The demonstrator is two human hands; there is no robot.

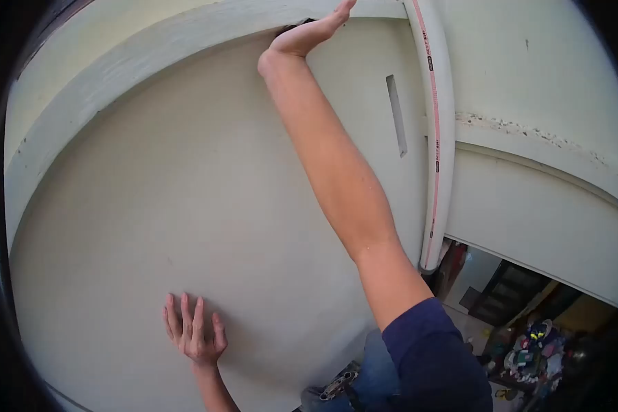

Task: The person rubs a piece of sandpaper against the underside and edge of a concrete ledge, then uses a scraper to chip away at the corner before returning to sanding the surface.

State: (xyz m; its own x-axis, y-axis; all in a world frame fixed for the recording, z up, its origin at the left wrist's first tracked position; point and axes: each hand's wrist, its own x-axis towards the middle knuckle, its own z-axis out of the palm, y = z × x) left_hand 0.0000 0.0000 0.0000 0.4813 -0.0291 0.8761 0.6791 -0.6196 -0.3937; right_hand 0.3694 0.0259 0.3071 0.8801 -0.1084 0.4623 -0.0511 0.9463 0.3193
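Observation:
My left hand lies on the pale wall surface at lower left, its fingers spread. With my right arm stretched up, my right hand is bent back at the wrist near the top of the surface, beside the raised curved border. Its visible fingers are straight and point up and to the right. A small dark thing shows between that hand and the border; I cannot make out its kind, and the hand partly hides it.
A white pipe with red print runs down the wall to the right of my arm. A narrow slot is nearby. Far below at right, a cluttered pile of things lies near a dark rack. A ledge with chipped paint crosses the right side.

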